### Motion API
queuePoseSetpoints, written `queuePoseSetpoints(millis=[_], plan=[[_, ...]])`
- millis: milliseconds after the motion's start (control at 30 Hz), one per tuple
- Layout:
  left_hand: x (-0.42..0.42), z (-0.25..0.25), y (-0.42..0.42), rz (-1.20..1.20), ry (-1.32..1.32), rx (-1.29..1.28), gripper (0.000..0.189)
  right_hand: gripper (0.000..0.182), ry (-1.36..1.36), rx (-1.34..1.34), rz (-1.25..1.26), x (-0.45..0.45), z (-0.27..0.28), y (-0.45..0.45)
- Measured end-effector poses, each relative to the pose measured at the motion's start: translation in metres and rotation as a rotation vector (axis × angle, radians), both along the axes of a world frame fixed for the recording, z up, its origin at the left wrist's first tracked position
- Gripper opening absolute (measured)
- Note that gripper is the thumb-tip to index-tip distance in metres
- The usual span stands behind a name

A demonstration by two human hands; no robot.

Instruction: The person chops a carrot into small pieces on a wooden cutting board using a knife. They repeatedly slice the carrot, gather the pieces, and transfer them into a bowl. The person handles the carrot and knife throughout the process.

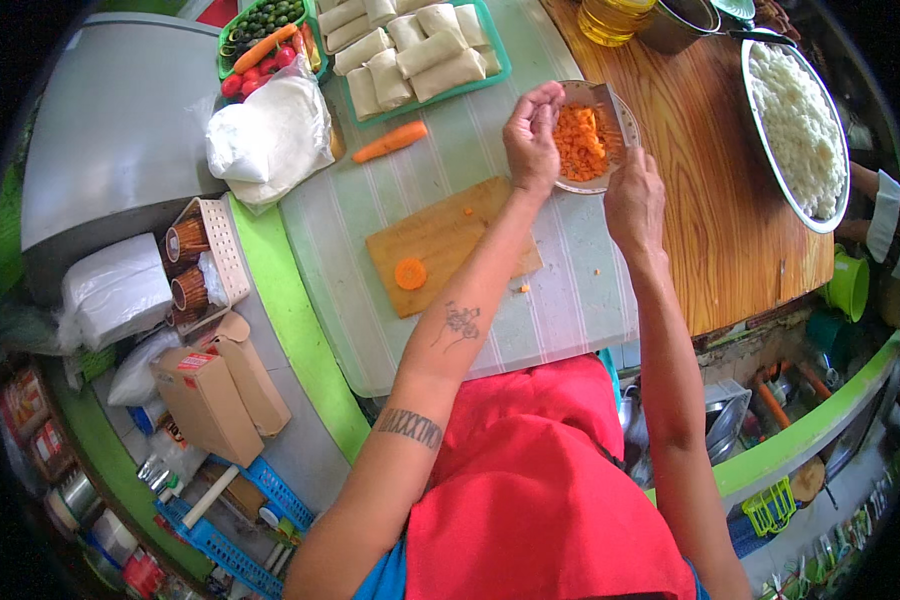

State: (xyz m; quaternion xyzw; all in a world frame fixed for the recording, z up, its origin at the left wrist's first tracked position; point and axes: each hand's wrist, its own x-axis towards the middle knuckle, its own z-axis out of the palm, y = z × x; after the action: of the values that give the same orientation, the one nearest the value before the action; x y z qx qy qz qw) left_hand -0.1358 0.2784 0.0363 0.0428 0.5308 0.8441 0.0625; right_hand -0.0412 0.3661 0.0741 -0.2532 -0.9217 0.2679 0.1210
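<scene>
A bowl [585, 186] with a patterned rim holds finely diced carrot [581, 146]. My right hand [636, 199] grips a kitchen knife [610, 112], its wide blade over the bowl's right side with carrot bits clinging to it. At the bowl's left rim, my left hand [534, 139] is cupped with nothing seen in it. Below the bowl lies a wooden cutting board [450, 236], partly hidden by my left forearm. It bears a round carrot slice [410, 274] and a small carrot bit. A peeled carrot [390, 142] rests on the table beyond the board.
Wrapped rolls [412, 56] fill a teal tray at the back. Left of it stand a basket of vegetables [270, 45] and a plastic bag of white wrappers [277, 142]. A basin of white rice [795, 127] and an oil container [611, 19] are at right. Another person's arm [862, 180] shows beyond.
</scene>
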Motion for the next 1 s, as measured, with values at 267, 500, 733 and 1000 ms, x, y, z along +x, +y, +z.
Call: queuePoseSetpoints(millis=[267,500,733,1000], plan=[[0.008,-0.006,-0.11,-0.154,0.281,-1.064,0.022,0.012,0.14,-0.054,0.019,0.018,0.002,0.002],[0.076,-0.059,-0.163,-0.141,0.711,-1.209,0.018,0.028,-0.147,-0.524,0.051,0.098,-0.026,-0.04],[0.079,-0.06,-0.164,-0.223,0.662,-1.162,0.016,0.027,-0.072,-0.5,0.163,0.126,-0.07,-0.104],[0.076,-0.059,-0.173,-0.257,0.667,-1.169,0.015,0.022,-0.11,-0.26,0.3,0.127,-0.08,-0.121]])
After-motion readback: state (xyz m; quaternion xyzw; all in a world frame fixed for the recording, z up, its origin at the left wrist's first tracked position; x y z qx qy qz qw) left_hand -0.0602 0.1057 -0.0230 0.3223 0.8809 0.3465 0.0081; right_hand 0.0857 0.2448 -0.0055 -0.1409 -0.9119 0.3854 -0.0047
